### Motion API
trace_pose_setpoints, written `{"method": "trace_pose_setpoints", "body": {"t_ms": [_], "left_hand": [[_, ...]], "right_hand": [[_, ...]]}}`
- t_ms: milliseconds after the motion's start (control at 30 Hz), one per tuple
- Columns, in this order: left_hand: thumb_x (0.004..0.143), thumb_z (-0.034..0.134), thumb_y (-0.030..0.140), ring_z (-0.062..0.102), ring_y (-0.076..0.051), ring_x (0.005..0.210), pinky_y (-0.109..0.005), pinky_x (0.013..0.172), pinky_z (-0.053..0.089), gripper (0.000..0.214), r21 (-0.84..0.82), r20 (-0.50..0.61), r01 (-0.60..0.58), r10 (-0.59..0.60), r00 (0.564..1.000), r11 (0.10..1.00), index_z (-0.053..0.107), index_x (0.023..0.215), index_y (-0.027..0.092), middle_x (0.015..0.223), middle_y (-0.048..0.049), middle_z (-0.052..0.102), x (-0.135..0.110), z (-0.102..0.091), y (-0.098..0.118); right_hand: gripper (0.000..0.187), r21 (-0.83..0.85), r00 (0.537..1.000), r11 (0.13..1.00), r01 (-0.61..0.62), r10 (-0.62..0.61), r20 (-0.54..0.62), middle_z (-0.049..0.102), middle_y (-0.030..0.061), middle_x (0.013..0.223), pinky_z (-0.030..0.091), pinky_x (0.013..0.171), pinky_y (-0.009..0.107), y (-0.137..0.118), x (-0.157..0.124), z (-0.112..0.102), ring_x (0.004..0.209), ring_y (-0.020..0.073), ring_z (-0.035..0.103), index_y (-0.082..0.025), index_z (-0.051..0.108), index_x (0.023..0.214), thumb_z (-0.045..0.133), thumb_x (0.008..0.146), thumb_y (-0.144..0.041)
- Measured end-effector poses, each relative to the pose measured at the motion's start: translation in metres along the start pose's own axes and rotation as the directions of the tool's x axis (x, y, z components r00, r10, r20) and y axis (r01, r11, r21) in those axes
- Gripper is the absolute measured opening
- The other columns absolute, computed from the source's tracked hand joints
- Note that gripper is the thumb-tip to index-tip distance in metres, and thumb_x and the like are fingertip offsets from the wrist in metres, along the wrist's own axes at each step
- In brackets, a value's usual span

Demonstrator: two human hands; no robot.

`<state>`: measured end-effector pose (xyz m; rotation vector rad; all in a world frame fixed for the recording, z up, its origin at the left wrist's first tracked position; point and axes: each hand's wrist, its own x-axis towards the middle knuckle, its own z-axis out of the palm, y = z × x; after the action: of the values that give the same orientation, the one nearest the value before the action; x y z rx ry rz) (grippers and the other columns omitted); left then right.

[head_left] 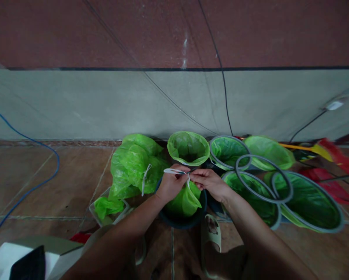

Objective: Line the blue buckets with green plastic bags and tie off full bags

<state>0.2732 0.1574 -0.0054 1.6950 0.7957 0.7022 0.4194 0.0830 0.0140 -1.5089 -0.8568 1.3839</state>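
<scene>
My left hand [170,186] and my right hand [209,182] meet over a dark round bin [182,221] that holds a bunched green plastic bag [183,201]. Both hands pinch a thin white string [176,171] at the neck of that bag; its loose end runs off to the left. The fingers of both hands are closed on the string.
A tied green bag [135,165] with a white tie lies left of the bin over a small tray [96,214]. Several bins lined with green bags and grey hoops [263,179] stand behind and to the right. A blue cable [31,188] curves across the tiled floor at left. A sandal [211,233] is below.
</scene>
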Motion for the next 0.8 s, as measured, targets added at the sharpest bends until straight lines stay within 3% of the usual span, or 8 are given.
{"method": "trace_pose_setpoints", "body": {"t_ms": [133,200,300,400,533,633,700,800], "left_hand": [[0.075,0.064,0.022,0.056,-0.011,0.058,-0.022,0.055,0.046,0.01,-0.13,0.085,0.121,-0.11,0.99,0.984,0.069,0.081,0.015,0.071,-0.001,0.064,0.003,-0.003,-0.005],[0.075,0.064,0.023,0.055,-0.011,0.055,-0.022,0.054,0.045,0.01,-0.114,0.135,0.161,-0.146,0.98,0.98,0.069,0.079,0.015,0.064,0.0003,0.063,0.004,-0.006,-0.005],[0.077,0.062,0.021,0.057,-0.012,0.058,-0.023,0.06,0.046,0.009,0.038,0.128,0.105,-0.109,0.986,0.994,0.069,0.075,0.016,0.064,0.0002,0.065,0.005,-0.01,-0.004],[0.08,0.055,0.016,0.062,-0.014,0.069,-0.025,0.071,0.047,0.014,0.282,0.117,-0.013,-0.021,0.993,0.959,0.068,0.074,0.017,0.073,-0.0022,0.068,0.006,-0.015,-0.006],[0.085,0.049,0.018,0.065,-0.021,0.082,-0.03,0.08,0.047,0.019,0.608,0.172,-0.08,-0.033,0.984,0.79,0.066,0.077,0.017,0.082,-0.0083,0.07,0.005,-0.015,-0.018],[0.088,0.045,0.021,0.067,-0.024,0.087,-0.033,0.082,0.048,0.022,0.736,0.179,-0.011,-0.18,0.967,0.677,0.066,0.088,0.017,0.089,-0.0113,0.07,0.003,-0.011,-0.027],[0.085,0.049,0.02,0.066,-0.024,0.097,-0.033,0.087,0.048,0.026,0.768,0.181,0.04,-0.277,0.944,0.639,0.063,0.106,0.017,0.102,-0.0117,0.069,0.0,-0.009,-0.03],[0.069,0.067,0.022,0.056,-0.027,0.118,-0.033,0.099,0.044,0.07,0.74,0.259,0.057,-0.362,0.895,0.67,0.045,0.135,0.015,0.13,-0.0142,0.058,-0.008,-0.004,-0.032]], "right_hand": [[0.03,-0.274,0.991,0.953,0.13,-0.133,0.009,0.051,-0.0035,0.059,0.034,0.053,0.023,0.007,0.003,-0.005,0.053,0.0091,0.044,-0.017,0.06,0.072,0.061,0.078,-0.047],[0.024,-0.458,0.978,0.868,0.191,-0.209,0.011,0.053,-0.0025,0.062,0.035,0.056,0.024,0.008,0.003,-0.008,0.057,0.0109,0.047,-0.018,0.061,0.075,0.053,0.084,-0.039],[0.018,-0.701,0.96,0.681,0.211,-0.278,0.019,0.06,0.0006,0.07,0.036,0.062,0.026,0.005,0.0,-0.012,0.065,0.0137,0.053,-0.019,0.061,0.08,0.047,0.087,-0.028],[0.02,-0.876,0.968,0.469,0.114,-0.251,-0.009,0.066,0.0058,0.08,0.037,0.069,0.028,0.002,-0.004,-0.013,0.076,0.0173,0.059,-0.019,0.062,0.083,0.043,0.089,-0.021],[0.019,-0.957,0.982,0.278,-0.088,-0.136,-0.129,0.069,0.0123,0.088,0.037,0.069,0.03,0.008,0.0,-0.014,0.082,0.0219,0.063,-0.017,0.064,0.084,0.045,0.088,-0.019],[0.017,-0.965,0.988,0.242,-0.101,-0.091,-0.126,0.07,0.0133,0.091,0.038,0.07,0.03,0.015,0.004,-0.013,0.084,0.022,0.064,-0.016,0.064,0.088,0.046,0.087,-0.016],[0.018,-0.96,0.99,0.269,-0.079,-0.092,-0.108,0.07,0.0124,0.09,0.038,0.072,0.029,0.016,0.006,-0.012,0.085,0.0213,0.064,-0.015,0.064,0.087,0.045,0.087,-0.016],[0.019,-0.925,0.991,0.378,-0.045,-0.102,-0.089,0.069,0.01,0.086,0.039,0.073,0.029,0.017,0.007,-0.011,0.083,0.0198,0.062,-0.016,0.063,0.082,0.044,0.087,-0.018]]}}
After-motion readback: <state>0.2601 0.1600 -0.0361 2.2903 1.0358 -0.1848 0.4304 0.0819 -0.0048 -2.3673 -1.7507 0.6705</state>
